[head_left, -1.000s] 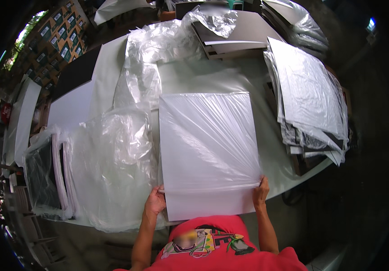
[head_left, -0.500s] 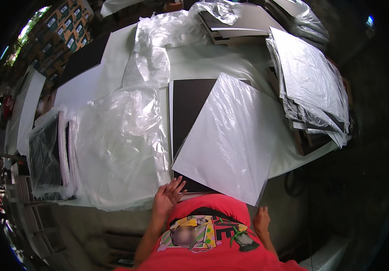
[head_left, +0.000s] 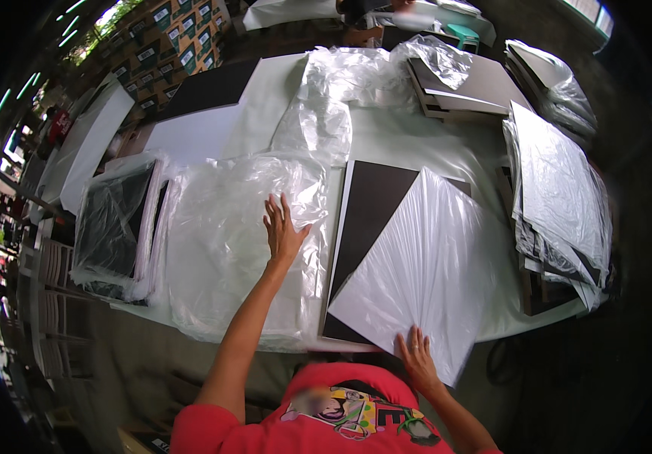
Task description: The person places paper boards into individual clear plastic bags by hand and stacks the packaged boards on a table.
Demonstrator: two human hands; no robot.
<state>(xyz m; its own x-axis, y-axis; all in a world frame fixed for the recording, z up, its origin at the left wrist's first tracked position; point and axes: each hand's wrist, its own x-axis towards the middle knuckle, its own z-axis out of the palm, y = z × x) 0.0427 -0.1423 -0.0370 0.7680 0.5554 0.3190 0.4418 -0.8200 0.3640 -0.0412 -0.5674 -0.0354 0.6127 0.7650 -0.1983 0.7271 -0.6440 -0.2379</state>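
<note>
A white sheet sleeved in clear plastic (head_left: 432, 250) lies askew over a dark board (head_left: 375, 216) in front of me. My right hand (head_left: 420, 363) rests on the near edge of the sleeved sheet, fingers stretched out over the film. Creases in the plastic fan away from those fingertips. To the left, clear plastic bags (head_left: 228, 250) are spread in a flat pile on the table. My left hand (head_left: 286, 236) is over the right part of that pile with its fingers spread and nothing in them; whether it touches the film I cannot tell.
Plastic-wrapped boards (head_left: 118, 219) stand at the left table edge. A stack of sleeved sheets (head_left: 560, 181) sits at the right, with brown boards (head_left: 477, 76) behind. Crumpled film (head_left: 349, 76) lies at the back. Patterned cartons (head_left: 167, 45) are piled beyond the table.
My left hand has reached forward from the table's near edge to over the plastic bags. My right hand has come up onto the sleeved sheet, whose film is now creased. The view has shifted.
</note>
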